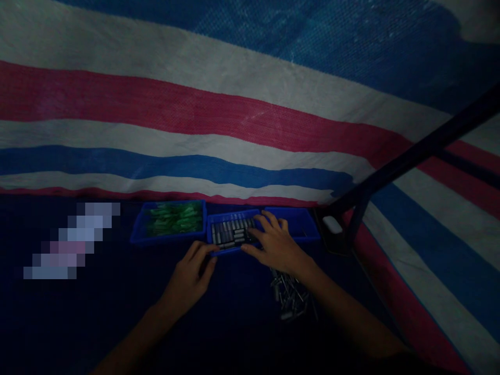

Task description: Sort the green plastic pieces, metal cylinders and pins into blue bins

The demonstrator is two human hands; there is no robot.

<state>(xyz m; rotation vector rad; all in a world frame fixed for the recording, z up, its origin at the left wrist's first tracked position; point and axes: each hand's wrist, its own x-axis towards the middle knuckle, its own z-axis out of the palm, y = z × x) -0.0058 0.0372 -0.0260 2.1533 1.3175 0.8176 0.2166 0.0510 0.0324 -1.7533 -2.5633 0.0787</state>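
A blue plastic bin in the middle holds rows of small grey metal cylinders. My left hand touches its near left corner with the fingertips, thumb held apart. Over the bin's right side spreads my right hand, with the thumb near the front rim and the fingers reaching across to the far edge. No held piece shows in either hand. Below my right wrist lies a loose pile of thin metal pins and small cylinders, partly covered by the forearm.
To the left stands a blue bin of green pieces. Another blue bin is at the right, partly behind my right hand. A white rounded object lies beside a dark metal frame. Striped sheeting hangs behind the dark table.
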